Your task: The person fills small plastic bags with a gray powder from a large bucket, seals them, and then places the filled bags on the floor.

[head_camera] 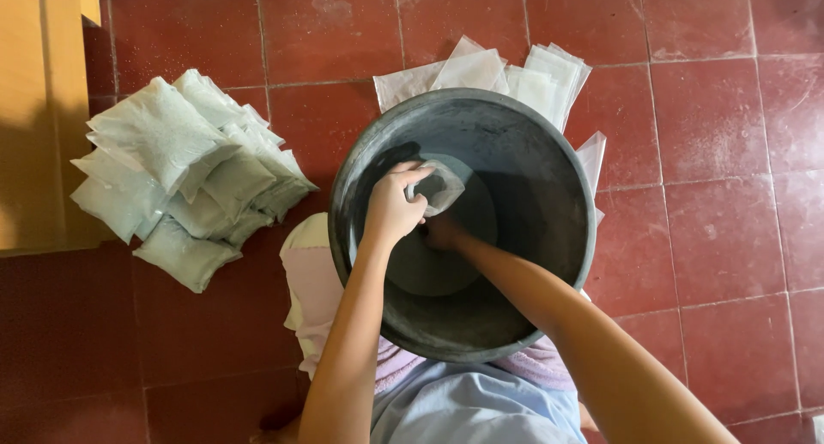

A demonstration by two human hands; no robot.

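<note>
Left hand fingers pinch the small plastic bag open inside the grey bucket. Right hand lies just below the bag, deeper in; its grip cannot be told.

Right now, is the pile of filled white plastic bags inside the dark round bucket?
No, the filled bags lie on the red tile floor left of the bucket.

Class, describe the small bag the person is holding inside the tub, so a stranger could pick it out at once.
Start at the big dark round tub on the red tile floor. Inside it, the left hand pinches a small clear bag open at its top. Unlike the filled bags heaped left of the tub and the flat empty bags behind it, this one is inside.
</note>
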